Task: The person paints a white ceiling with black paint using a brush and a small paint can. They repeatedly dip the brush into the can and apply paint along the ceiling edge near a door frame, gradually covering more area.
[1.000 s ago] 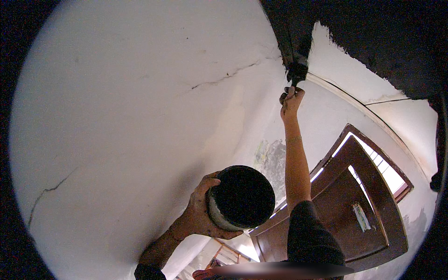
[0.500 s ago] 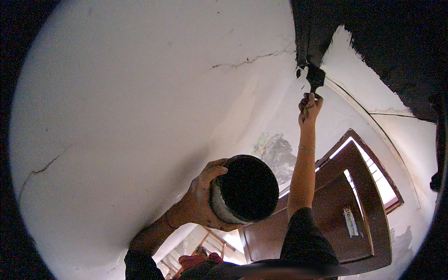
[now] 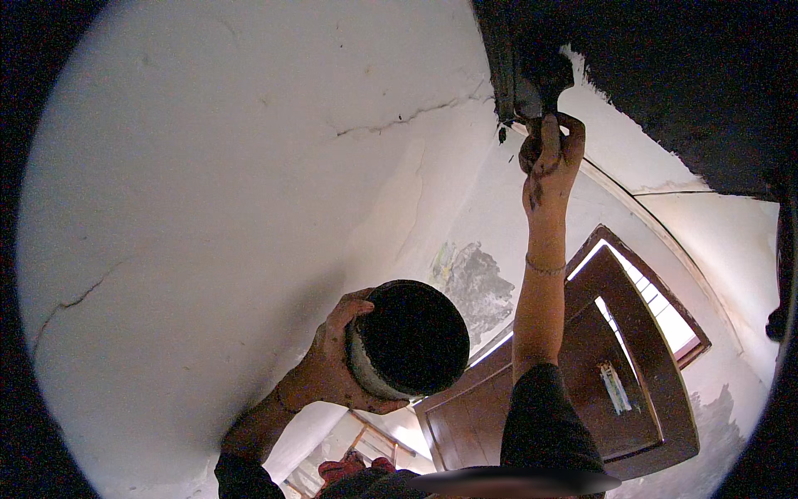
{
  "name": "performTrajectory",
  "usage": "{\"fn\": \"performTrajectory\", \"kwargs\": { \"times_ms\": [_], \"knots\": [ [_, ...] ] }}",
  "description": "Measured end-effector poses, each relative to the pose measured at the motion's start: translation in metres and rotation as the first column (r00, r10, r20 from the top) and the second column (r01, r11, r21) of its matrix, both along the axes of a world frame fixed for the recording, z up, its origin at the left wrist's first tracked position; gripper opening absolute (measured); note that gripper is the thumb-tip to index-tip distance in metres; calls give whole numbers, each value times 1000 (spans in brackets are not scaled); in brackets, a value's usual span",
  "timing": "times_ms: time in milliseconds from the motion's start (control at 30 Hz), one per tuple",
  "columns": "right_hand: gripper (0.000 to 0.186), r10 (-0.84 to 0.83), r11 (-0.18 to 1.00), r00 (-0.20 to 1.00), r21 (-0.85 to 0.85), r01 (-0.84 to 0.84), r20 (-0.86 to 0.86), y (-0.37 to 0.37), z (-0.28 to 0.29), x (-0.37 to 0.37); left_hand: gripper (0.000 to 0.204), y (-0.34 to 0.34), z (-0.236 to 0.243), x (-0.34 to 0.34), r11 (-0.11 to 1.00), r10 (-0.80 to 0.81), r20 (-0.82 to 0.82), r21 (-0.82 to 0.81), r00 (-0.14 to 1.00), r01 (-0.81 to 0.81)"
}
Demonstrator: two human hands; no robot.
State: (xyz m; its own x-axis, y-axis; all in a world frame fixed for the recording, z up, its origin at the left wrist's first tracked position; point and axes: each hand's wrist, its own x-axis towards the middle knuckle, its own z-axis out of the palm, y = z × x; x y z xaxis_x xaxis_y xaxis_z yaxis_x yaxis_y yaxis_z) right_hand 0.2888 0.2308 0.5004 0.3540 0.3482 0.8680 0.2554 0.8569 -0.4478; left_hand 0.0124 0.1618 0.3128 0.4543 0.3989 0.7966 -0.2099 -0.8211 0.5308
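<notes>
Paint could smear the white wall if the brush, gripped upper right by the right hand, strays, or spill if the left hand, clasping the lower-centre pot, tilts.

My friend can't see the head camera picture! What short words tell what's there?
A person's right hand holds a dark brush up by a black-painted area, next to a cracked pale wall. The left hand holds a round container, dark inside. A brown door shows at lower right.
</notes>
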Motion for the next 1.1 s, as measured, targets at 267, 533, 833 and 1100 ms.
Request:
{"fn": "performTrajectory", "kwargs": {
  "times_ms": [267,533,833,1100],
  "knots": [
    [27,-791,610,576,327,722,205,33,-9,33,116,-2,3,0,999,10,7,39,1000,-10],
    [37,-657,754,754,-2,657,-7,127,-73,137,117,-4,1,-1,1000,-4,-29,-8,1000,3],
    [45,-631,766,736,-343,543,-243,128,-46,124,118,-1,0,0,999,-42,41,26,998,41],
    [33,-515,856,857,-67,513,-13,21,-2,17,117,-7,2,-5,999,-2,35,35,999,1]
  ]
}}
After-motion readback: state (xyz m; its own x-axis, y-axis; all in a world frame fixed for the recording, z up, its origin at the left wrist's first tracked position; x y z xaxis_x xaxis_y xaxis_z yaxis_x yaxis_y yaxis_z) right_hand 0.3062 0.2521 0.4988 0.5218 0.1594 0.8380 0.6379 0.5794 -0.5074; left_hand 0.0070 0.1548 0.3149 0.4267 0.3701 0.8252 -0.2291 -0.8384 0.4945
